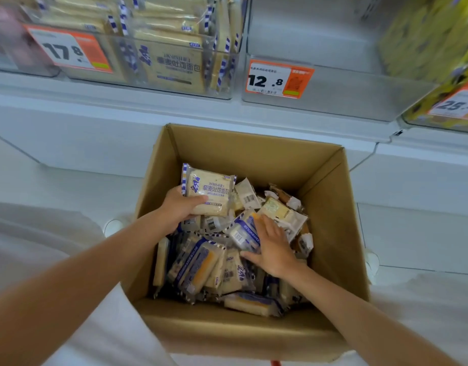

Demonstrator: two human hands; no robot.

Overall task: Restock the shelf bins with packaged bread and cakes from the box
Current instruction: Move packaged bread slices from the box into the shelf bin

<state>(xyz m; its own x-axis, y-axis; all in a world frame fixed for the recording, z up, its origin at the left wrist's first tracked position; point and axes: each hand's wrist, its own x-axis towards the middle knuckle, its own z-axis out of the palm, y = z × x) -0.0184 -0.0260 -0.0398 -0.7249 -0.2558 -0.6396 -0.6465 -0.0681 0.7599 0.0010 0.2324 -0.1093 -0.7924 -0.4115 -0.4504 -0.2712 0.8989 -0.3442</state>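
A long white shelf (148, 107) runs across in front of the person, and a big open cardboard box (254, 154) sits just below its edge, between their arms. Clear shelf bins stand side by side on the shelf. The left bin (174, 85) is packed with pale toast packets trimmed in blue and white. The middle bin (333, 96) shows its grey floor, and the right bin (425, 43) holds yellow packets, though they are blurred.

The box is heaped with a loose pile of packets (201, 268). Most are the same blue-and-white bread, with a few brown and cream ones toward the far right corner.

The left hand (177, 210) grips one toast packet (211, 194) by its lower left corner. Its fingers (196, 201) are curled round the edge, and the packet is held up above the pile, print facing up. The right hand (272, 247) lies on the heap with its fingers (264, 225) spread almost straight, resting on a blue-striped packet (243, 231) without closing on it.

Orange price tags hang on the bin fronts: 17.8 (69, 50) on the left, 12.8 (277, 79) in the middle, and one at the right (457, 104) that is partly cut off.
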